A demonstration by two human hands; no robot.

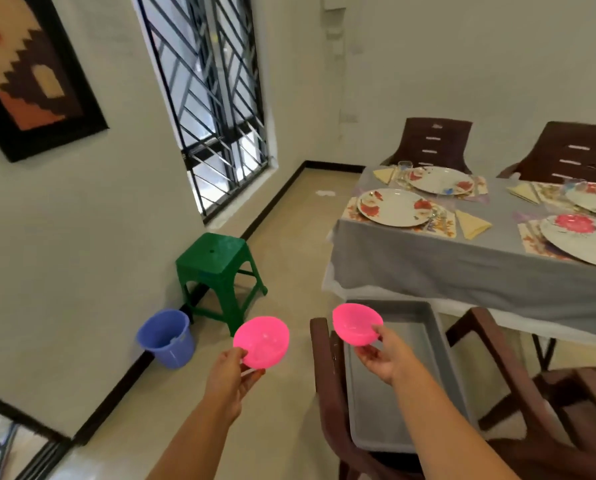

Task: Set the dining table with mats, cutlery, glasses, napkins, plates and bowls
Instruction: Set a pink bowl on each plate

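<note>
- The left hand [232, 377] pinches one pink bowl [261, 342] by its rim; the right hand [381, 355] pinches another pink bowl [357, 324]
- Both bowls hang over the floor, well short of the surface [463, 261]
- Carry each level, then set it centred on a floral plate [395, 206]

Two pink bowls in the air, table partly laid.
The left bowl [261, 342] and right bowl [357, 324] are tilted, each pinched at its rim. On the grey-clothed table [463, 258] lie flowered plates [395, 206] on mats [442, 225], with yellow napkins [471, 224] and a glass [404, 167].
</note>
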